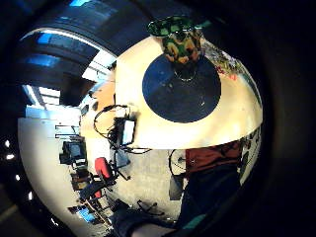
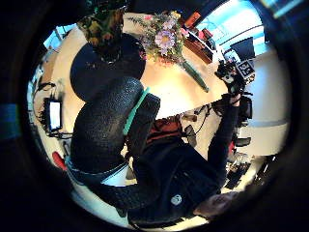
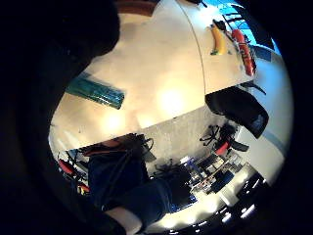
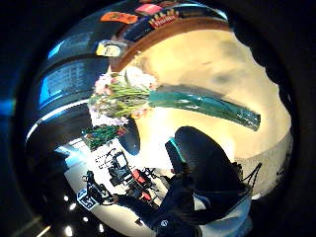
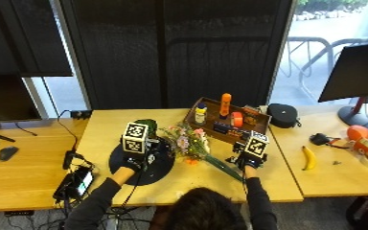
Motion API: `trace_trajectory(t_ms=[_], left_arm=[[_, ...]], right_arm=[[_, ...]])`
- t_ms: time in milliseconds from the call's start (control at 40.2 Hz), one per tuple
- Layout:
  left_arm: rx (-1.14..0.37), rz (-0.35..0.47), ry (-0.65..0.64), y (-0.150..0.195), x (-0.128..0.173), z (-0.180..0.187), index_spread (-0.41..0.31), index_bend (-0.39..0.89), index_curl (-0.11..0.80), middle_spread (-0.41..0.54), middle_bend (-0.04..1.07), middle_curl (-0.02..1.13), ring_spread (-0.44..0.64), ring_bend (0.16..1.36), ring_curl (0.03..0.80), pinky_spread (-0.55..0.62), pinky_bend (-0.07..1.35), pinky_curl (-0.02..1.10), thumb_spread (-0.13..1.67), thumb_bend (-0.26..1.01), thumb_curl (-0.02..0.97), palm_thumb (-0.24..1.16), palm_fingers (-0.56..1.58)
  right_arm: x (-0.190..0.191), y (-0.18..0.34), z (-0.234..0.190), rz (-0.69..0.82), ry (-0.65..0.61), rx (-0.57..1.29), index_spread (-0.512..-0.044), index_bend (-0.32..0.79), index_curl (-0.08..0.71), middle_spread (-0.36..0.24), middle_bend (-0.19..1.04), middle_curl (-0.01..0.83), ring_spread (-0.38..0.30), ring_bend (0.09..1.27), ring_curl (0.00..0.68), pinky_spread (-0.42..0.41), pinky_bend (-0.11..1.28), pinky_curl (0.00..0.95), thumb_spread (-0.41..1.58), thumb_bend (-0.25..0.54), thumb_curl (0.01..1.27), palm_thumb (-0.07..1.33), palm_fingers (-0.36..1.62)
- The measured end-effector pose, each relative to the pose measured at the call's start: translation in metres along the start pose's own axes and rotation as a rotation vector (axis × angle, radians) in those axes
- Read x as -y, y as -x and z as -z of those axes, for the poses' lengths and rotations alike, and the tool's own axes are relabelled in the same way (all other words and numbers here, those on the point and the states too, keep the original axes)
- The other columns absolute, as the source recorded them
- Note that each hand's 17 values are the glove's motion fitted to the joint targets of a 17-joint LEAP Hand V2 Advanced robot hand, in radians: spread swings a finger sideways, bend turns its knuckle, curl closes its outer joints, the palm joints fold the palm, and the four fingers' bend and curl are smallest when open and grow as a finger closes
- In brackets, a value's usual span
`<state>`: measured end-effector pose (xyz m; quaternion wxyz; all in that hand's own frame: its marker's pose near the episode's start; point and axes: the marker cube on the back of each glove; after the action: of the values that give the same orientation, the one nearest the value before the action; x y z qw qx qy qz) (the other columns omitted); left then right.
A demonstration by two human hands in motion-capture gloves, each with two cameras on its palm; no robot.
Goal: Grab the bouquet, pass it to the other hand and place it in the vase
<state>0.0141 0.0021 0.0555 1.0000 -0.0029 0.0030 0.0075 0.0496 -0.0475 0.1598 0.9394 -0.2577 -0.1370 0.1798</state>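
I see the tabletop carrying everything, with the dark round mat on its left part and the vase standing on that mat. The bouquet lies flat on the tabletop just beside the mat, blooms toward the vase, its green-wrapped stem running out toward my right hand.

That right hand hovers above the stem end and holds nothing; its palm views show the wrap lying free on the wood, but I cannot tell how far its fingers are spread. My left hand sits over the mat near the vase, empty, fingers curled loosely as far as the thumb-side view shows.

My worries, I judge: the left hand is close enough to the vase to knock it over during the handover. Lifted by the stem tip alone, the heavy flower head could droop or slip. The spreading blooms might also snag the vase rim going in.
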Motion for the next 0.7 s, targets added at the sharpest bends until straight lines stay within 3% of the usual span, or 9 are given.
trace_trajectory(t_ms=[75,199,324,398,448,498,523,672,697], left_arm=[[-0.003,-0.005,0.003,0.0,-0.001,0.0,-0.078,0.18,0.392,0.031,0.18,0.36,0.12,0.38,0.303,0.23,0.18,0.29,1.15,-0.02,0.252,0.11,0.49],[-0.003,-0.007,0.01,0.0,-0.002,0.0,-0.078,0.17,0.394,0.031,0.18,0.37,0.12,0.38,0.307,0.23,0.18,0.29,1.15,-0.02,0.256,0.11,0.49],[-0.024,-0.008,0.041,0.001,-0.001,-0.003,-0.077,0.17,0.397,0.031,0.18,0.37,0.12,0.38,0.309,0.23,0.18,0.3,1.15,-0.02,0.259,0.11,0.48],[-0.053,-0.01,0.073,0.001,-0.001,-0.006,-0.078,0.18,0.399,0.031,0.18,0.37,0.12,0.38,0.311,0.23,0.18,0.3,1.15,-0.02,0.258,0.11,0.48],[-0.074,-0.015,0.081,0.001,0.0,-0.008,-0.078,0.18,0.401,0.031,0.18,0.37,0.12,0.38,0.312,0.23,0.18,0.3,1.15,-0.02,0.259,0.11,0.48],[-0.099,-0.025,0.076,0.0,-0.002,-0.008,-0.078,0.18,0.402,0.031,0.18,0.38,0.12,0.38,0.313,0.23,0.18,0.3,1.15,-0.02,0.259,0.1,0.48],[-0.11,-0.03,0.07,-0.001,-0.003,-0.006,-0.078,0.18,0.402,0.031,0.18,0.38,0.12,0.38,0.313,0.23,0.18,0.3,1.15,-0.02,0.26,0.1,0.48],[-0.123,-0.038,0.039,0.004,-0.007,-0.004,-0.081,0.19,0.411,0.026,0.19,0.38,0.12,0.37,0.313,0.23,0.17,0.3,1.16,-0.01,0.263,0.11,0.5],[-0.123,-0.036,0.037,0.005,-0.007,-0.004,-0.082,0.19,0.413,0.026,0.19,0.38,0.12,0.37,0.314,0.23,0.16,0.29,1.16,-0.01,0.263,0.11,0.51]], right_arm=[[0.016,-0.003,-0.018,0.016,0.003,-0.015,-0.231,0.11,0.199,-0.082,0.3,0.401,-0.118,0.52,0.353,0.089,0.45,0.343,1.11,-0.01,0.3,0.54,0.65],[0.047,-0.007,-0.044,0.019,-0.104,-0.043,-0.229,0.1,0.202,-0.084,0.29,0.407,-0.123,0.53,0.359,0.088,0.44,0.344,1.1,-0.011,0.31,0.56,0.66],[0.011,0.003,-0.059,-0.04,-0.22,-0.183,-0.229,0.07,0.194,-0.089,0.28,0.41,-0.112,0.56,0.369,0.071,0.45,0.349,1.09,0.008,0.32,0.64,0.69],[0.003,0.011,-0.065,-0.033,-0.282,-0.275,-0.255,0.06,0.182,-0.113,0.32,0.422,-0.13,0.56,0.37,0.065,0.45,0.347,1.08,0.02,0.33,0.7,0.7],[0.005,0.012,-0.065,-0.039,-0.292,-0.274,-0.29,0.11,0.189,-0.137,0.35,0.431,-0.183,0.56,0.372,0.031,0.43,0.341,1.04,0.025,0.34,0.74,0.81],[0.012,0.009,-0.062,-0.075,-0.298,-0.238,-0.3,0.16,0.209,-0.157,0.34,0.43,-0.206,0.56,0.366,-0.01,0.41,0.331,1.02,0.018,0.34,0.76,0.93],[0.015,0.007,-0.061,-0.1,-0.307,-0.217,-0.29,0.25,0.241,-0.163,0.35,0.435,-0.214,0.54,0.36,-0.037,0.38,0.321,1.02,0.048,0.35,0.82,1.02],[0.029,0.0,-0.066,-0.145,-0.4,-0.164,-0.276,0.28,0.311,-0.213,0.38,0.467,-0.259,0.57,0.402,-0.139,0.26,0.318,1.06,0.119,0.38,0.98,1.17],[0.031,0.0,-0.068,-0.127,-0.421,-0.15,-0.272,0.26,0.316,-0.218,0.38,0.472,-0.258,0.59,0.411,-0.189,0.29,0.331,1.07,0.121,0.38,0.99,1.23]])
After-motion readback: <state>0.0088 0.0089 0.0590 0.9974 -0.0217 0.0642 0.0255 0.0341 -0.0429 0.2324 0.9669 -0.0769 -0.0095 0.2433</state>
